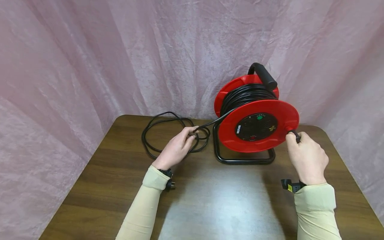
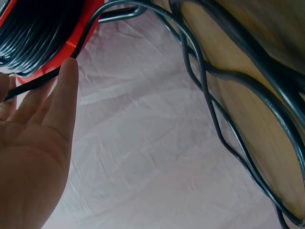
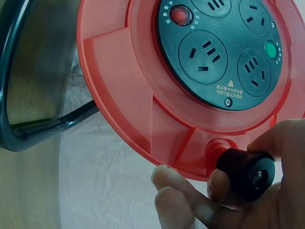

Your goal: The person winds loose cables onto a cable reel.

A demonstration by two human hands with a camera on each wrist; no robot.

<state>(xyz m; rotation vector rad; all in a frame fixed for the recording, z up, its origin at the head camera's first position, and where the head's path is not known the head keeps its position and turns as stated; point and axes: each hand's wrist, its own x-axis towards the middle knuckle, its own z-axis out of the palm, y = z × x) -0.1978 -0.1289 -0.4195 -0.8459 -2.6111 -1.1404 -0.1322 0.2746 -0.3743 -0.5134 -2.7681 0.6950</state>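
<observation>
Sleeves (image 1: 138,213) low in frame; our left hand (image 1: 177,146) pinches cable (image 1: 213,122) mid-frame, our right hand (image 1: 309,158) grips the crank knob (image 3: 245,174), reel (image 1: 256,126) right of center. Loops (image 1: 143,137) center-left could snag if we yank.

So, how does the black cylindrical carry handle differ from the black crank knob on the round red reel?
The black cylindrical carry handle is long, the black crank knob stubby. The carry handle sits atop the round red reel; the crank knob juts from its front. The right hand grips the crank knob; the carry handle is unheld. Both are black.
</observation>
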